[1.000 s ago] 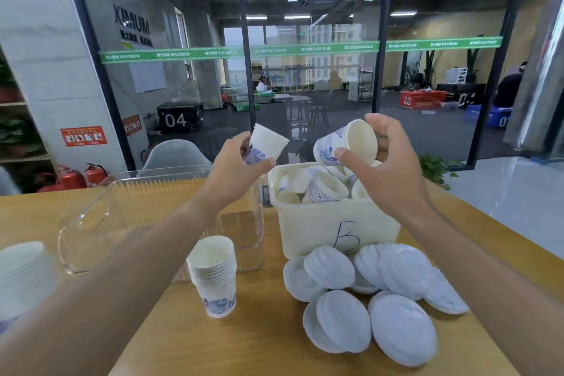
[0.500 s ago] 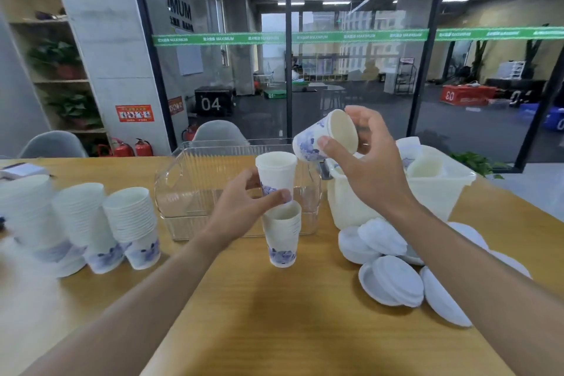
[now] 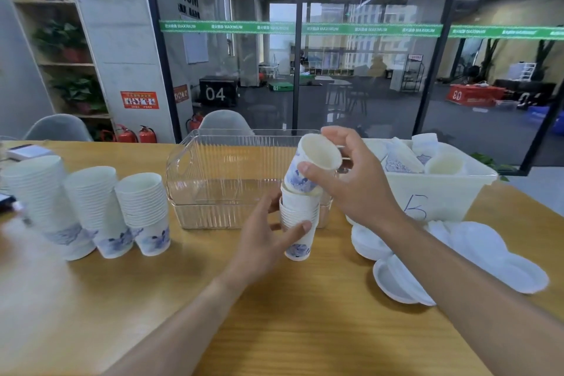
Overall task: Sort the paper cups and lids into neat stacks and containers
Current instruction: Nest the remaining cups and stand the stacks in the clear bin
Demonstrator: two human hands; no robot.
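Observation:
A short stack of white paper cups with blue print (image 3: 298,223) stands on the wooden table in front of a clear plastic bin (image 3: 219,180). My left hand (image 3: 268,232) grips this stack from the left, thumb across its front. My right hand (image 3: 348,177) holds a single cup (image 3: 314,165) tilted, its bottom touching the top of the stack. Three taller cup stacks (image 3: 91,210) stand at the left. A white tub marked "B" (image 3: 439,192) holds loose cups. White lids (image 3: 476,256) lie piled in front of the tub.
The clear bin has nothing in it. A small white device (image 3: 27,151) lies at the table's far left. Grey chairs (image 3: 224,120) stand behind the table before a glass wall. Bare wood lies in front of the cups.
My left hand has set its cup onto the short stack and now grips the stack. My right hand has brought its cup down to the stack's top. The view has shifted left.

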